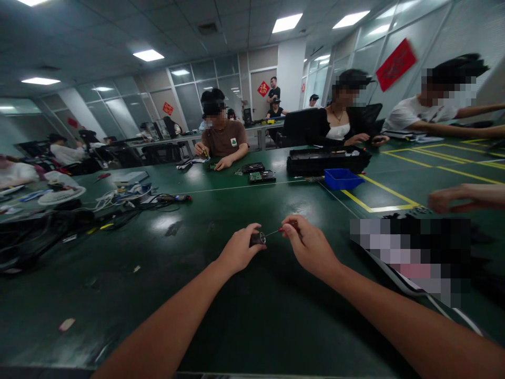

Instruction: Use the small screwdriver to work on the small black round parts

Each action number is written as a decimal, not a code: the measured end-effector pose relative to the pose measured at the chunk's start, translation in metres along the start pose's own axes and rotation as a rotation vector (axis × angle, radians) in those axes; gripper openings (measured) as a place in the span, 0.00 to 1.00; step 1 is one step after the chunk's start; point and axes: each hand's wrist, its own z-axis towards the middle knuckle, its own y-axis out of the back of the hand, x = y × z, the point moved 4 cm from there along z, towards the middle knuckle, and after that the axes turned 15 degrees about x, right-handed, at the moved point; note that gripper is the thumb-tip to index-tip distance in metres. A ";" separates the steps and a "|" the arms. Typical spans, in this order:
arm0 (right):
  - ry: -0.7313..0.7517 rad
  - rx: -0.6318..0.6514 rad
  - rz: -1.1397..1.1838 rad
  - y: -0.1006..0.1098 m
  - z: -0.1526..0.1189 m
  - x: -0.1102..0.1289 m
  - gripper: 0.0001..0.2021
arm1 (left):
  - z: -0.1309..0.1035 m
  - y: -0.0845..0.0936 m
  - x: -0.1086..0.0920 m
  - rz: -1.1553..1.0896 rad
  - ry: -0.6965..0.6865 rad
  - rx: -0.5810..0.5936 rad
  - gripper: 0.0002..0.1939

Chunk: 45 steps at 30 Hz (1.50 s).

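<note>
Over the green tabletop, my left hand (240, 248) is closed around a dark cylindrical part (258, 239). Its near end is round, with a light metallic rim turned to the right. My right hand (310, 245) grips a screwdriver (273, 232) by its reddish-brown handle. The thin shaft points left and reaches the cylinder's rimmed end; whether the tip touches inside is too small to tell. My fingers hide part of the cylinder and most of the handle.
Tangled cables (118, 205) lie at the left. A blue bin (342, 179) stands in front of a black tray (327, 162). Circuit-board parts (261, 176) lie mid-table. Co-workers sit across and at the right, where another person's hand (453, 199) reaches in.
</note>
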 end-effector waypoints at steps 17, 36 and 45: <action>-0.057 -0.017 -0.056 0.003 0.002 -0.005 0.08 | 0.000 0.005 -0.005 0.009 -0.009 -0.011 0.21; -0.054 -0.092 0.001 0.010 0.000 -0.005 0.08 | 0.018 0.018 -0.017 0.160 0.034 0.213 0.11; -0.054 -0.077 0.003 0.010 0.001 -0.005 0.08 | 0.036 0.006 -0.005 0.342 0.045 0.279 0.11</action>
